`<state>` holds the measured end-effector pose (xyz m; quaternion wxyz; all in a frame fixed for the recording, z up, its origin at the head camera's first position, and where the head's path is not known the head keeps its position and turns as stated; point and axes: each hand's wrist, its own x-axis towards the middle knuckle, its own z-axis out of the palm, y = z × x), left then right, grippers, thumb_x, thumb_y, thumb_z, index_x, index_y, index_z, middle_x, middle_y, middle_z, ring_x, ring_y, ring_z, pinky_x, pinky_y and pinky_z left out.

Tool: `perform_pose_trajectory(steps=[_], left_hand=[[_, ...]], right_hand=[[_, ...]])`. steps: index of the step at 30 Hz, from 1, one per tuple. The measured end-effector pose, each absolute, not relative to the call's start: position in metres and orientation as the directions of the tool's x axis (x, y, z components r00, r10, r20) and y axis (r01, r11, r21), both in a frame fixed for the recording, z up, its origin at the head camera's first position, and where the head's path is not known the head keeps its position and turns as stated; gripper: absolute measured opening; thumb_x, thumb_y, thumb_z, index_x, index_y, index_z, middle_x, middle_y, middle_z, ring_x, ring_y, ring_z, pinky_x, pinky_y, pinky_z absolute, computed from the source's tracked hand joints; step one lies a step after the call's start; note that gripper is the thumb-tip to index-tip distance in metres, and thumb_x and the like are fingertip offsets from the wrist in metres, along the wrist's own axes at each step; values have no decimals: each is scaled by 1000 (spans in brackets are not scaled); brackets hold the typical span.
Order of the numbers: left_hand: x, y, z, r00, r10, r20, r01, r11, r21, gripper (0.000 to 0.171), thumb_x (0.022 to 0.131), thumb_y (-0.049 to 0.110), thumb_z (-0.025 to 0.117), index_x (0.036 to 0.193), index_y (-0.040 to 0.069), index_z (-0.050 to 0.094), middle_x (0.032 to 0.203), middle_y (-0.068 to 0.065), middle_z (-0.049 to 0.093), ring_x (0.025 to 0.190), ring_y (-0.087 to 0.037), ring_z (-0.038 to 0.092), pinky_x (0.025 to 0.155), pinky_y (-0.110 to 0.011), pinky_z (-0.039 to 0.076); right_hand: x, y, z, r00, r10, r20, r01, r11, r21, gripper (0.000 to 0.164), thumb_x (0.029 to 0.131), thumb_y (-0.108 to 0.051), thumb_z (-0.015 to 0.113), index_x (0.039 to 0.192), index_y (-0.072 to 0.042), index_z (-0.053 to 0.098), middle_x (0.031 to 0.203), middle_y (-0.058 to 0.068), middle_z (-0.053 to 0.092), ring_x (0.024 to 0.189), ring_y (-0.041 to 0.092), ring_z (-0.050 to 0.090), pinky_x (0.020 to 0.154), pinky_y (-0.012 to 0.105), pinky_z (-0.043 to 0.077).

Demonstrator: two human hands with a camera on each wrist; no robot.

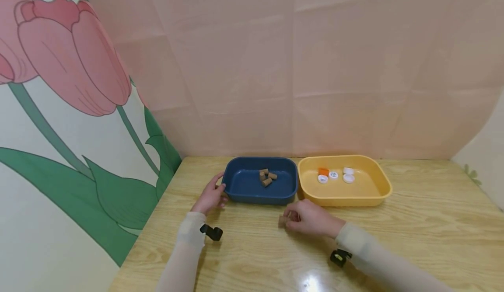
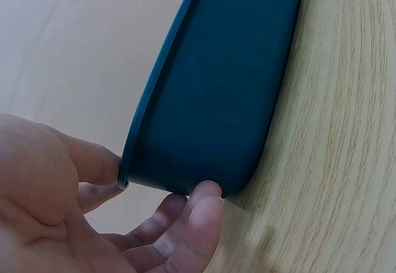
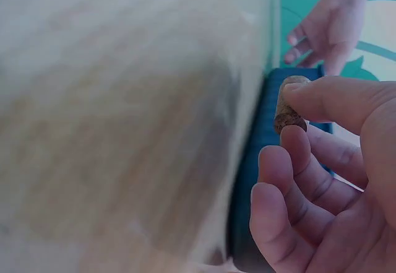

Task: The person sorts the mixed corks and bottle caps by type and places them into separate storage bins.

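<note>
At the left end of the blue tray (image 1: 260, 199), my left hand (image 1: 210, 197) holds the rim. In the left wrist view, its other fingers (image 2: 201, 223) are bent against the tray's outer wall (image 2: 216, 93). My right hand (image 1: 313, 217) pinches a brown cork (image 3: 288, 107) between thumb and fingers, just above the table in front of the trays. Several more corks (image 1: 267, 182) lie loose together inside the blue tray. Part of the held cork is hidden by my right thumb.
Right beside the blue tray is a yellow tray (image 1: 342, 202) with several white caps (image 1: 348, 178) and an orange piece (image 1: 323, 171) in it. Both stand on a wood-grain table (image 1: 244, 257). A pink cloth backdrop (image 1: 252, 86) hangs behind the table.
</note>
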<state>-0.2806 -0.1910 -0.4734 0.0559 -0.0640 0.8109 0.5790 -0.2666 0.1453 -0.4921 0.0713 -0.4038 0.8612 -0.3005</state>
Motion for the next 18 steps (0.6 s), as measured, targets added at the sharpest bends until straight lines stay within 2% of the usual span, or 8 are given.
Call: perform_pose_trajectory(steps=[14,18], left_hand=[[-282,-191,-476,-985,-36,-167,-170,307,936,50,109,13,39,158,20,30,104,-19,51,75,-25,58,59,-34,53],[-281,-191,-475,-986,-32,-164,-166,306,938,50,109,13,39,158,20,29,104,-19,51,75,-25,58,58,-33,53]], right_hand=[[-279,150,-462,-706,-686,175,-655,538,-531,11,90,-16,74,101,-14,72,72,-14,59,60,2,51,56,22,48],[-282,151,-454,-723,-668,178,-642,553,-531,9,90,-18,74,99,-15,72,69,-14,58,58,3,50,53,22,46]])
